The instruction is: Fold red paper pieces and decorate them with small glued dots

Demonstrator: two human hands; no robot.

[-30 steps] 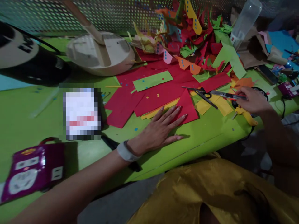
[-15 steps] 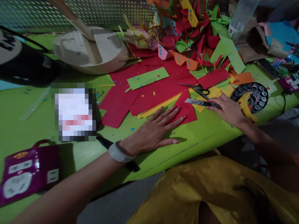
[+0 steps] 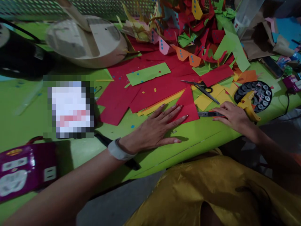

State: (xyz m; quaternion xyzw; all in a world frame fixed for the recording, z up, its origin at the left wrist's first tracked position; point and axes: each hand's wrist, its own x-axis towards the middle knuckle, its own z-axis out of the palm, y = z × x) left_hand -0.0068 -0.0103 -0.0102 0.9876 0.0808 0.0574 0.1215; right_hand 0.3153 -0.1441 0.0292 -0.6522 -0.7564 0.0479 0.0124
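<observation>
My left hand (image 3: 156,130) lies flat with its fingers spread, the fingertips pressing on a folded piece of red paper (image 3: 190,105). In my right hand (image 3: 235,116) is a utility knife (image 3: 207,114), pointing left. Its front end meets the right edge of that red paper, and the blade tip is hidden there. Just above the knife, a pair of black-handled scissors (image 3: 204,88) rests partly open on yellow paper scraps (image 3: 215,95). Yellow strips (image 3: 162,103) run beside my left fingertips, over a larger red sheet (image 3: 147,91).
A black round punch with a yellow handle (image 3: 249,105) sits right of my right hand. Cut coloured paper (image 3: 178,40) piles up at the back. A round wooden stand (image 3: 113,47), a blurred-out screen (image 3: 70,110) and a purple box (image 3: 28,166) occupy the left side.
My right hand has lowered the knife and moved slightly right, bringing its front end to the red paper's edge. My left hand stays on the paper. The view has shifted a little.
</observation>
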